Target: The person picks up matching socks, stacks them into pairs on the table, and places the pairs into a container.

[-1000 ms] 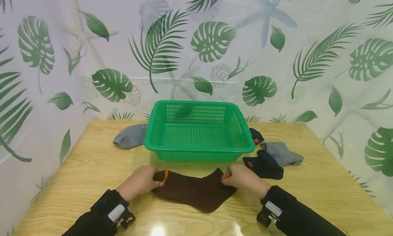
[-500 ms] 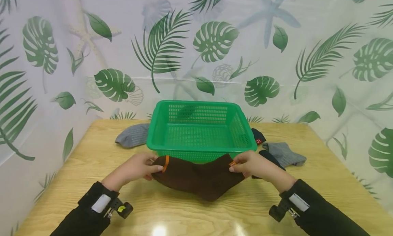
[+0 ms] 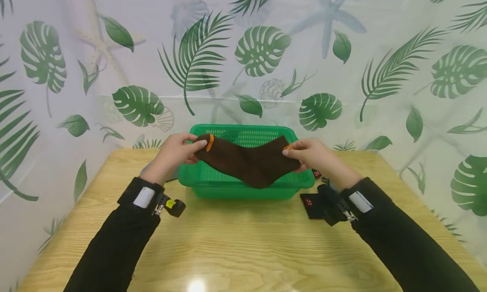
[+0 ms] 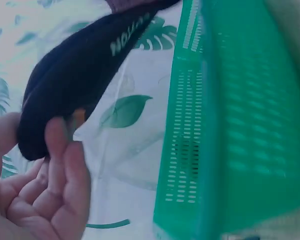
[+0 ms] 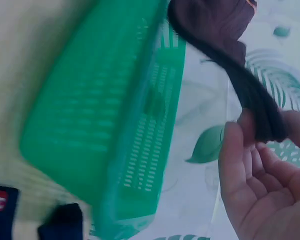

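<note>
A dark brown sock (image 3: 247,161) with orange trim is stretched sideways between both hands, overlapping the green basket in the head view. My left hand (image 3: 175,151) pinches its toe end by the orange band. At the other end, my right hand (image 3: 310,154) pinches the cuff between thumb and fingers. Pale lettering shows along the sock (image 4: 85,65) in the left wrist view. The green basket (image 3: 243,192) stands on the table behind and below the sock, its perforated walls close by in both wrist views.
Dark socks with red labels (image 3: 313,205) lie right of the basket, partly behind my right wrist. A grey sock (image 3: 172,173) at the basket's left is mostly hidden by my left hand. The wooden table (image 3: 228,241) meets a leaf-patterned backdrop (image 3: 224,72).
Both hands have raised the brown sock from the tabletop, up and forward, so that it now hangs in front of the basket's opening. The grips at both ends stay the same.
</note>
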